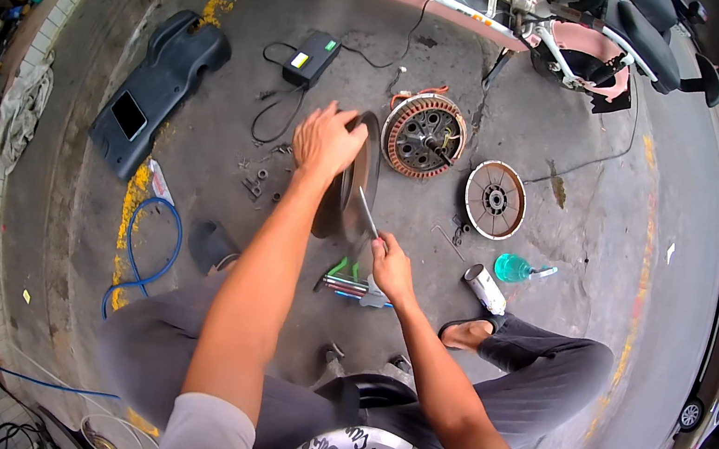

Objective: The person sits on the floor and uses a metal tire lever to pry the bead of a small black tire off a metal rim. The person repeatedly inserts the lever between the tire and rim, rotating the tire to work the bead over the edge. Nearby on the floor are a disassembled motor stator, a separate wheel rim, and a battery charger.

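At frame centre, left hand (328, 140) grips the upright wheel rim (357, 177); right hand (390, 267), just below, angles a screwdriver (368, 214) up-left against it.

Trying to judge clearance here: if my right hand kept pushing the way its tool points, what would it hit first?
The right hand aims its thin tool at the upright wheel rim held by the left hand; it would likely meet that rim first, though depth is unclear.

Two hands, the left hand (328, 140) and the right hand (392, 267); one upright wheel rim (357, 177); one motor stator (425, 134); one round cover plate (495, 199); one blue hose (150, 252); one black charger (311, 58)
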`<act>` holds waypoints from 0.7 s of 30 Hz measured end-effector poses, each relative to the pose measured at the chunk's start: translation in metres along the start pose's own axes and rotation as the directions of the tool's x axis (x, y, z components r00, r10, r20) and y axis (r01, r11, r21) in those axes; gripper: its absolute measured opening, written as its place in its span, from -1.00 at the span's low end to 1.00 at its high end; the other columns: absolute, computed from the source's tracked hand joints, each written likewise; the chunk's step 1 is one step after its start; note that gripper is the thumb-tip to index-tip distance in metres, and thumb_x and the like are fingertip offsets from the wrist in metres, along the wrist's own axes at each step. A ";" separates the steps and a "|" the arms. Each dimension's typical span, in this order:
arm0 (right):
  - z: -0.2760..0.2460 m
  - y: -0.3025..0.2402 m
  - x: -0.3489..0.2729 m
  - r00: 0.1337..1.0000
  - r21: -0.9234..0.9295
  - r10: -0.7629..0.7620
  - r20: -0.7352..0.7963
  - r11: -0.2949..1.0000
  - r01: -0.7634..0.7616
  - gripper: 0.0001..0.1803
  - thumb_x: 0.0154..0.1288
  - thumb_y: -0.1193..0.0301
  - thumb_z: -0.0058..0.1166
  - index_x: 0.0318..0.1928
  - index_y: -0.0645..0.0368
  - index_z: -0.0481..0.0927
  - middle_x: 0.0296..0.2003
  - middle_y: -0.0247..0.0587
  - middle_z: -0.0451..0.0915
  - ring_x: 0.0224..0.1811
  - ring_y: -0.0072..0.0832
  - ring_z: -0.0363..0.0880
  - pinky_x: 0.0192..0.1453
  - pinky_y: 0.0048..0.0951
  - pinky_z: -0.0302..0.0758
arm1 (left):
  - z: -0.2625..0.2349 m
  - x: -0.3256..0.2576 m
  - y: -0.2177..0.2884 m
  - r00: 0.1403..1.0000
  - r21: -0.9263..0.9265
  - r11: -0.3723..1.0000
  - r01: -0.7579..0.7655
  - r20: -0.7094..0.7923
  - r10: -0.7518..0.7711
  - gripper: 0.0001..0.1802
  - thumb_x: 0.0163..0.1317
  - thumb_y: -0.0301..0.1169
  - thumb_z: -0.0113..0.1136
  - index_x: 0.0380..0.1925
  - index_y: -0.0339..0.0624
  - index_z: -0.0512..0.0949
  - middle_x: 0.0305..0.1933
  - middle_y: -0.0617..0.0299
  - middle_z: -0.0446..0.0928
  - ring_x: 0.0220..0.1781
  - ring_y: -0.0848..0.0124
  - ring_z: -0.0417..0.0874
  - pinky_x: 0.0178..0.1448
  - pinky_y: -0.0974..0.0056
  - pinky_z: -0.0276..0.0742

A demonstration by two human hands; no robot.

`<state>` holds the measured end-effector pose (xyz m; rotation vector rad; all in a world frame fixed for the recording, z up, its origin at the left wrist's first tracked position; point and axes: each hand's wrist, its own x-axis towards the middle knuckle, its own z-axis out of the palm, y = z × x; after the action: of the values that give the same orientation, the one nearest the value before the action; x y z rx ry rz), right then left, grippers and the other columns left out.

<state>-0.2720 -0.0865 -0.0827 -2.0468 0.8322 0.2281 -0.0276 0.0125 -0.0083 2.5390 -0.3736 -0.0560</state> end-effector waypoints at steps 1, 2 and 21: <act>-0.004 0.008 0.001 0.999 -0.022 0.040 -0.018 0.999 -0.040 -0.51 0.68 0.04 -0.07 0.40 -0.04 0.58 0.11 0.17 0.76 0.26 0.23 0.66 0.33 0.10 0.56 | 0.001 -0.020 0.009 0.997 0.016 0.997 0.073 -0.004 -0.073 -0.20 0.28 0.18 0.34 0.48 0.14 0.57 0.73 0.04 0.26 0.65 -0.01 0.37 0.62 -0.04 0.37; -0.005 0.009 -0.002 0.997 -0.042 0.073 -0.024 0.996 -0.074 -0.51 0.68 0.03 -0.08 0.41 -0.08 0.58 0.11 0.16 0.76 0.26 0.23 0.66 0.33 0.11 0.56 | 0.001 -0.043 0.014 0.988 -0.061 0.992 0.109 -0.104 -0.115 -0.08 0.26 0.14 0.42 0.57 0.07 0.43 0.74 -0.05 0.20 0.65 -0.10 0.35 0.61 -0.10 0.38; -0.015 0.033 -0.025 0.976 0.213 -0.166 0.144 0.968 0.133 -0.36 0.65 -0.01 0.12 0.32 0.36 0.60 -0.18 0.04 0.82 -0.13 -0.32 0.83 0.04 -0.24 0.68 | -0.037 -0.171 0.031 0.841 -0.241 0.855 0.459 -0.191 -0.506 0.02 0.06 -0.15 0.51 0.57 0.16 0.29 0.32 -0.11 0.55 0.22 -0.22 0.71 0.28 -0.24 0.63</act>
<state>-0.3140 -0.0993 -0.0849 -1.8628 0.5734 0.2122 -0.1957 0.0544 0.0330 2.3522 0.3682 0.0347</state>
